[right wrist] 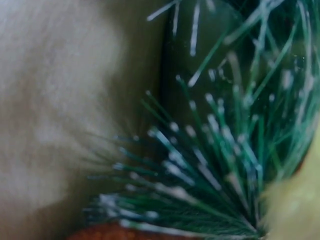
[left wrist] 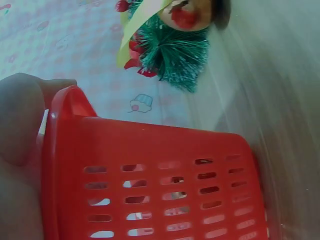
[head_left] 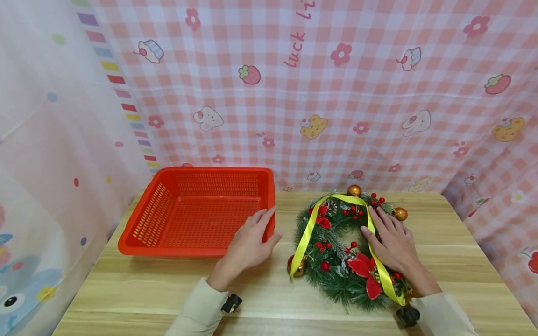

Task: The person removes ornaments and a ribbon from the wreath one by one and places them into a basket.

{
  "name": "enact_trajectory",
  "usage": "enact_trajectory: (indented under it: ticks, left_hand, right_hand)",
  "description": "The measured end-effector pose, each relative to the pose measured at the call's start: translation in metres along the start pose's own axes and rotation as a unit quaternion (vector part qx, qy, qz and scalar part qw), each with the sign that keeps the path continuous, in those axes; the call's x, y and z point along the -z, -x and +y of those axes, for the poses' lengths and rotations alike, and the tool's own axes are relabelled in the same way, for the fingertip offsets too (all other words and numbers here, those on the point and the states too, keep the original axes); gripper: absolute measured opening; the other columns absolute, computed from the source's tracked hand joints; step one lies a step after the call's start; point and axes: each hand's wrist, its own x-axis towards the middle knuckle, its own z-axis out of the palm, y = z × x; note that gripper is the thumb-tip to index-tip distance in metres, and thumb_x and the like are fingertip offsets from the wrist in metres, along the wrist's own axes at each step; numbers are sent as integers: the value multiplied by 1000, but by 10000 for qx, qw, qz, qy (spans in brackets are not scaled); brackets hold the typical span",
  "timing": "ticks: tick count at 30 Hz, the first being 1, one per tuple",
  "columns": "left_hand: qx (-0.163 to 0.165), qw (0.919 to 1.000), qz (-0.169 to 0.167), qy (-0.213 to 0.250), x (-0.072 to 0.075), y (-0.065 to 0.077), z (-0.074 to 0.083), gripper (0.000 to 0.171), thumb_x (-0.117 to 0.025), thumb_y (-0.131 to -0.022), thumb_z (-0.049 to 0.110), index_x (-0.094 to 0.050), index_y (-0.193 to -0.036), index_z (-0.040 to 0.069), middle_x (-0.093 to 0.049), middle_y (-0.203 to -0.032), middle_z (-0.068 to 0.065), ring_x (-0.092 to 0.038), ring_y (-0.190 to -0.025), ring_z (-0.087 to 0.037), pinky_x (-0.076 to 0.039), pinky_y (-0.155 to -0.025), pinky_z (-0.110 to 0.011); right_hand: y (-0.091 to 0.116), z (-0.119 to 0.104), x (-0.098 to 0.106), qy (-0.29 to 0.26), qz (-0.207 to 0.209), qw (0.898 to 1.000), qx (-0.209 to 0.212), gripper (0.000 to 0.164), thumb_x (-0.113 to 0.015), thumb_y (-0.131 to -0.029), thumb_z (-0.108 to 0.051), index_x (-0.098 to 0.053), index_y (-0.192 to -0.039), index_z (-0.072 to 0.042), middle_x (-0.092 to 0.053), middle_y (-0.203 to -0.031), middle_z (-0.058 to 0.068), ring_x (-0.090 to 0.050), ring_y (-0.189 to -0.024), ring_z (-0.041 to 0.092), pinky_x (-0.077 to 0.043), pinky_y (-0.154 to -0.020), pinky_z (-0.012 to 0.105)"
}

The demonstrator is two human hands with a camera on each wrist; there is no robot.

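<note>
A red plastic basket (head_left: pixel 140 250) with slotted walls stands on the left half of the table. My left hand (head_left: pixel 251 240) is at its right rim, fingers extended and thumb spread out past the wall. The left wrist view has this hand (left wrist: pixel 20 120) close by the basket wall (left wrist: pixel 165 145). To the right lies a green Christmas wreath (head_left: pixel 336 284) with red flowers, berries and gold balls. A yellow ribbon (head_left: pixel 308 228) loops across it. My right hand (head_left: pixel 392 242) rests on the wreath's right side, fingers fairly straight; pine needles (right wrist: pixel 200 165) fill the right wrist view.
The wooden table (head_left: pixel 269 298) reaches back to a pink checked curtain (head_left: pixel 269 102). A pale curtain (head_left: pixel 54 140) hangs along the left side. Bare tabletop shows between the basket and the wreath. A red-and-gold ball (head_left: pixel 297 266) sticks out at the wreath's left edge.
</note>
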Motion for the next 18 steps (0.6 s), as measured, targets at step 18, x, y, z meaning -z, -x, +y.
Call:
enact_trajectory:
  ticks: [18]
  left_hand:
    - [159,9988,-135,-432,-3,0,-1,69,-57,-97,46,-34,-155,16,-36,-157,-14,-35,-141,-44,-31,-111,-61]
  right_hand:
    - [-5,0,1,145,-173,9997,56,72,-36,-104,-53,-11,-161,-17,-19,-161,24,-23,-138,53,-21,-98,75]
